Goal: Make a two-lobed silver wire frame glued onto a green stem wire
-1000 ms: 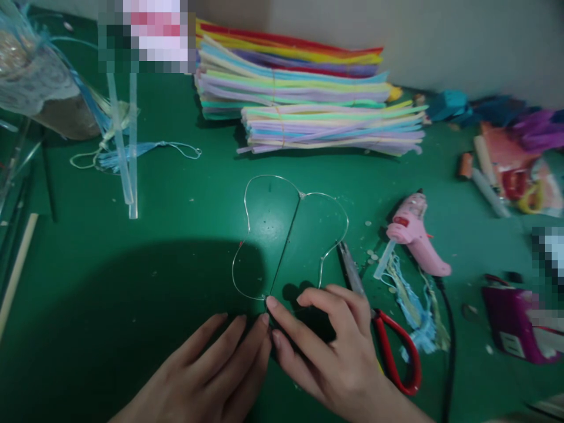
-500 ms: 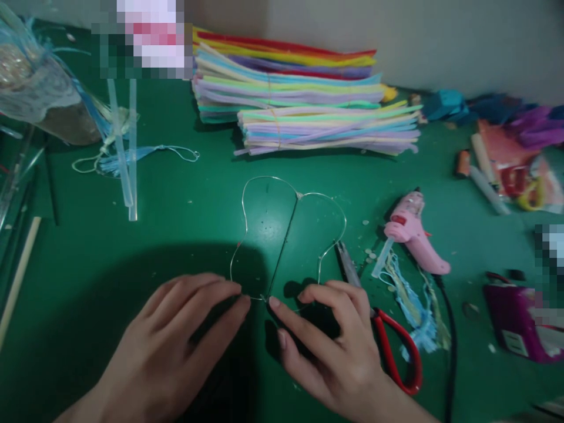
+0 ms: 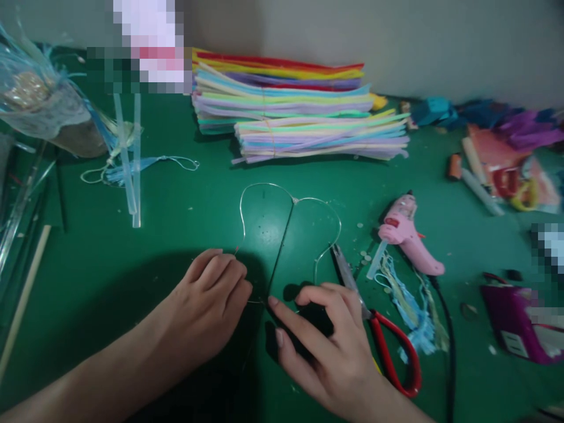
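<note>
A thin silvery wire frame point(image 3: 340, 222), bent into rounded lobes, lies on the green tabletop, with a dark straight stem point(image 3: 281, 254) running down its middle. My left hand point(image 3: 215, 294) is closed over the frame's lower left side, fingers curled together, hiding that stretch of wire. At the stem's lower end, the index fingertip of my right hand point(image 3: 332, 343) presses on the joint; its thumb is held apart and the other fingers are bent. Red-handled pliers point(image 3: 346, 273) lie beside the right hand, their tip close to the wire.
A pink glue gun point(image 3: 408, 232) rests at right, its cord running toward the front, with blue tassels point(image 3: 408, 305) beside it. Bundled pipe cleaners point(image 3: 317, 138) lie at the back. Clear glue sticks point(image 3: 136, 158) and a wrapped pot point(image 3: 48, 117) are at left.
My left hand has turned and curled its fingers over the left part of the wire, from a looser pinch near the bottom. The right hand stays at the joint. The view has shifted slightly.
</note>
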The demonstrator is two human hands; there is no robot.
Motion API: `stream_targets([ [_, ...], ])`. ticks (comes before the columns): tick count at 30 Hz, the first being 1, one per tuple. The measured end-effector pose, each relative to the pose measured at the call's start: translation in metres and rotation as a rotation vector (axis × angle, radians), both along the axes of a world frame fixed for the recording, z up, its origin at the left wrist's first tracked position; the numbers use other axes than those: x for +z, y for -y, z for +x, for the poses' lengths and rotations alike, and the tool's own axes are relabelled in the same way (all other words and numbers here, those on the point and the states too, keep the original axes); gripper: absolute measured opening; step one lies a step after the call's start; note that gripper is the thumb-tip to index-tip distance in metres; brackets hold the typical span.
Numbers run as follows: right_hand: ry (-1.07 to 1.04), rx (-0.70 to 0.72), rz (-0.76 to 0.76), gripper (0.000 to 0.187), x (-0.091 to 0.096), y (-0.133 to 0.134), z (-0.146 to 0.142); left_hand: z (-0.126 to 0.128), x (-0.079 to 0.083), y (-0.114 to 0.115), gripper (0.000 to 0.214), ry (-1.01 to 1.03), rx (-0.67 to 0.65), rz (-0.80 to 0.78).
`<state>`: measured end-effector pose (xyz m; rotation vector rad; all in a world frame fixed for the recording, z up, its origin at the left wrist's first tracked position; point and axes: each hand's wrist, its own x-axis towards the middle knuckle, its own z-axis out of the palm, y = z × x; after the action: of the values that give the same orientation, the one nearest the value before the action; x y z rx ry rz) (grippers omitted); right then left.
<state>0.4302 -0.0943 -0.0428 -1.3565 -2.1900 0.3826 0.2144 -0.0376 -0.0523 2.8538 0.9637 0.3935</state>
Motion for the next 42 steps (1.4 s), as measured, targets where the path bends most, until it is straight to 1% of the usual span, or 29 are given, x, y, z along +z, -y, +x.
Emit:
stream_targets([
  [3, 0.021, 0.007, -0.009, 0.031, 0.000, 0.000, -0.001, -0.001, 0.000, -0.001, 0.019, 0.006, -0.008, -0.052],
  [12, 0.062, 0.006, 0.012, 0.030, 0.000, -0.001, -0.002, -0.004, -0.008, -0.001, 0.020, 0.099, -0.003, -0.064],
  [20, 0.058, -0.003, -0.004, 0.030, -0.003, 0.000, -0.002, -0.006, -0.010, -0.002, 0.020, 0.137, -0.012, -0.115],
  [30, 0.060, 0.001, 0.002, 0.030, 0.000, -0.002, -0.001, -0.005, -0.009, -0.002, 0.018, 0.158, 0.006, -0.156],
  [37, 0.063, -0.006, 0.000, 0.029, -0.002, -0.001, -0.001, -0.006, -0.007, -0.001, 0.018, 0.095, -0.019, -0.088],
  [42, 0.064, 0.000, -0.012, 0.031, -0.002, -0.001, 0.000, -0.004, -0.005, -0.003, 0.021, 0.145, 0.027, -0.064],
])
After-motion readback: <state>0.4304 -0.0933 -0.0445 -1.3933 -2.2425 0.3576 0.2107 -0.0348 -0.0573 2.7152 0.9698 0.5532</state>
